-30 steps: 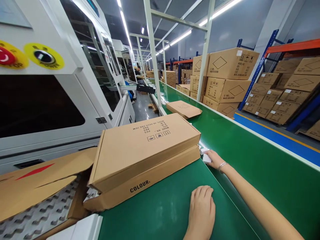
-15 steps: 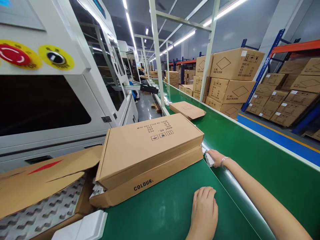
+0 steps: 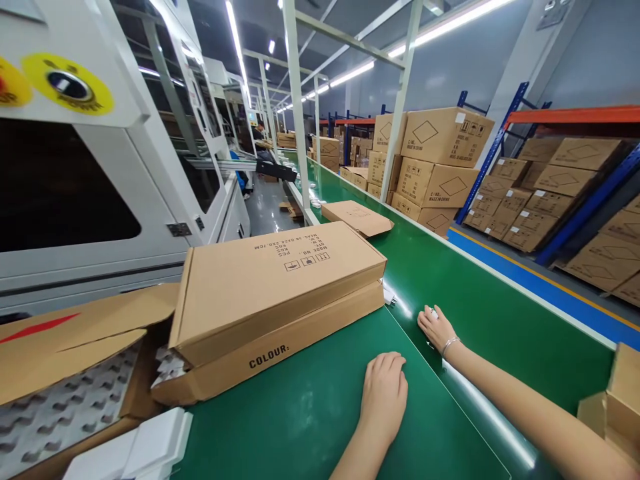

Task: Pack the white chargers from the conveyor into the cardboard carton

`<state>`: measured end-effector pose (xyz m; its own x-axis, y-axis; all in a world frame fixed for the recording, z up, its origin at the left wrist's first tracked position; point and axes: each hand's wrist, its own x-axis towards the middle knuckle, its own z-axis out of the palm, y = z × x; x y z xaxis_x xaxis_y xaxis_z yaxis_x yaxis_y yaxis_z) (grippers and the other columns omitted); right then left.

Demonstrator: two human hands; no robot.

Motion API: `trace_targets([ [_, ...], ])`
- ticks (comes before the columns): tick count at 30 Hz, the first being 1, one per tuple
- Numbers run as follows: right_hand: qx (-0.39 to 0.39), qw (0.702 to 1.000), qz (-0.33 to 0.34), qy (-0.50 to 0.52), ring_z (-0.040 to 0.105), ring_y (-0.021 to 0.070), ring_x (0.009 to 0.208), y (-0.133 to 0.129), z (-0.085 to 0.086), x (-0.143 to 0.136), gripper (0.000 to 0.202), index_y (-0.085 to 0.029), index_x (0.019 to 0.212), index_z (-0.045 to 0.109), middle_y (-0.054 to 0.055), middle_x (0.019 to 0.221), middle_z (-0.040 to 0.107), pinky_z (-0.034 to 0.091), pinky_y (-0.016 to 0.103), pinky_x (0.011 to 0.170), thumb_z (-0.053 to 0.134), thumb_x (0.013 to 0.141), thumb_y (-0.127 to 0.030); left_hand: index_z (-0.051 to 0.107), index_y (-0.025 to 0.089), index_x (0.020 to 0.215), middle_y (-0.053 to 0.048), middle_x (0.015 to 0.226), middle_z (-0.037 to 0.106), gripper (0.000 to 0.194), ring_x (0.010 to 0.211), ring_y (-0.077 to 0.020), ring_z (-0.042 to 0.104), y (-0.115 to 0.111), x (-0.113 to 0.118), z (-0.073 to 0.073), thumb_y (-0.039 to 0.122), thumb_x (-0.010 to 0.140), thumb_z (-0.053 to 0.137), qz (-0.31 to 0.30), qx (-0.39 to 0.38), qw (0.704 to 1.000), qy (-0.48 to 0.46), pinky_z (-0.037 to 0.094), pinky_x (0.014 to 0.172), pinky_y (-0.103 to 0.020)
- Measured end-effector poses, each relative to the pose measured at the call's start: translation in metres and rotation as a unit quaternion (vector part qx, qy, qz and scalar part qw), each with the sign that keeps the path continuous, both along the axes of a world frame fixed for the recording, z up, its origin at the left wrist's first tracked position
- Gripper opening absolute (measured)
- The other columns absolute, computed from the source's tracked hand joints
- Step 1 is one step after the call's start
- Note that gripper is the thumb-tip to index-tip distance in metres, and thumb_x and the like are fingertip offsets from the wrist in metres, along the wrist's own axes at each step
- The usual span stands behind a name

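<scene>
While the left hand (image 3: 384, 390) sits palm-down on the green worktop (image 3: 300, 427), can't tell from here if it's got anything, the right hand (image 3: 437, 329) is curled around a small white piece (image 3: 434, 314), mostly hidden, over the conveyor belt (image 3: 500, 320). Left of that grip and a bit beyond, a white plug (image 3: 389, 294) pokes out beside two stacked cartons (image 3: 240, 287).

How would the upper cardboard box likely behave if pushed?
The upper cardboard box would probably stay stiff, given flat panels and crisp edges. Its broad, low shape makes rolling unlikely. It might slide over the lower box; no fastening shows.
</scene>
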<state>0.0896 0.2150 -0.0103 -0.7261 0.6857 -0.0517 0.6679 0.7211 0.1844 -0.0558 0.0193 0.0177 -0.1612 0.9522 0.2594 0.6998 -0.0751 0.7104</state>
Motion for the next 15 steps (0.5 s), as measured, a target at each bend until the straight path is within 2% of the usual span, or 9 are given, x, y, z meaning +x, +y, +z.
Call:
trace_targets([
  [3,0.013,1.000,0.025,-0.002,0.018,0.0251,0.132,-0.012,0.011,0.018,0.057,-0.028,0.124,0.047,0.005,0.138,0.034,0.001,0.053,0.106,0.049,0.072,-0.004,0.058,0.019,0.102,-0.005,0.110,0.059,0.037,0.106,-0.0168,0.049,0.000,0.000,0.000,0.005,0.080,0.032,-0.004,-0.002,1.000,0.003,0.038,0.095,-0.038],
  [5,0.039,0.999,-0.010,0.012,0.011,0.0297,0.132,-0.016,0.023,0.027,0.067,-0.025,0.133,0.037,0.009,0.144,0.022,0.002,0.059,0.102,0.057,0.069,-0.014,0.058,0.019,0.102,-0.005,0.110,0.059,0.037,0.106,-0.0168,0.049,-0.001,0.000,0.000,0.004,0.079,0.033,-0.003,-0.002,1.000,0.004,0.038,0.095,-0.038],
  [6,0.049,0.997,-0.045,0.026,0.012,0.0309,0.132,-0.016,0.030,0.030,0.068,-0.023,0.135,0.034,0.011,0.144,0.021,0.006,0.059,0.102,0.058,0.071,-0.022,0.058,0.019,0.102,-0.005,0.110,0.059,0.037,0.106,-0.0169,0.049,-0.001,0.000,0.000,0.005,0.079,0.032,-0.002,-0.003,1.000,0.003,0.038,0.095,-0.039],
  [8,0.053,0.990,-0.117,0.057,0.022,0.0301,0.128,-0.014,0.037,0.032,0.058,-0.020,0.133,0.035,0.013,0.139,0.029,0.023,0.052,0.099,0.050,0.080,-0.037,0.058,0.019,0.102,-0.005,0.110,0.058,0.037,0.106,-0.0173,0.049,-0.001,0.000,0.000,0.006,0.080,0.031,-0.003,-0.007,1.000,0.000,0.038,0.095,-0.040],
  [10,0.048,0.982,-0.165,0.077,0.036,0.0283,0.118,-0.010,0.038,0.029,0.051,-0.017,0.130,0.039,0.015,0.129,0.041,0.038,0.041,0.089,0.037,0.087,-0.046,0.058,0.019,0.103,-0.005,0.110,0.058,0.037,0.106,-0.0173,0.049,-0.001,-0.001,-0.001,0.008,0.082,0.030,-0.004,-0.013,1.000,-0.003,0.038,0.095,-0.040],
  [12,0.041,0.976,-0.197,0.086,0.046,0.0280,0.107,-0.006,0.032,0.023,0.055,-0.016,0.129,0.038,0.016,0.118,0.049,0.043,0.036,0.076,0.034,0.087,-0.052,0.059,0.020,0.103,-0.005,0.110,0.059,0.036,0.106,-0.0171,0.050,0.000,-0.001,-0.002,0.010,0.083,0.030,-0.006,-0.014,1.000,-0.003,0.039,0.095,-0.040],
  [15,0.026,0.965,-0.241,0.101,0.053,0.0287,0.098,-0.004,0.020,0.013,0.059,-0.018,0.127,0.039,0.015,0.108,0.055,0.043,0.035,0.070,0.036,0.085,-0.059,0.060,0.020,0.101,-0.005,0.110,0.060,0.035,0.105,-0.0177,0.051,0.000,-0.001,-0.005,0.013,0.084,0.031,-0.006,-0.010,1.000,-0.001,0.040,0.093,-0.039],
])
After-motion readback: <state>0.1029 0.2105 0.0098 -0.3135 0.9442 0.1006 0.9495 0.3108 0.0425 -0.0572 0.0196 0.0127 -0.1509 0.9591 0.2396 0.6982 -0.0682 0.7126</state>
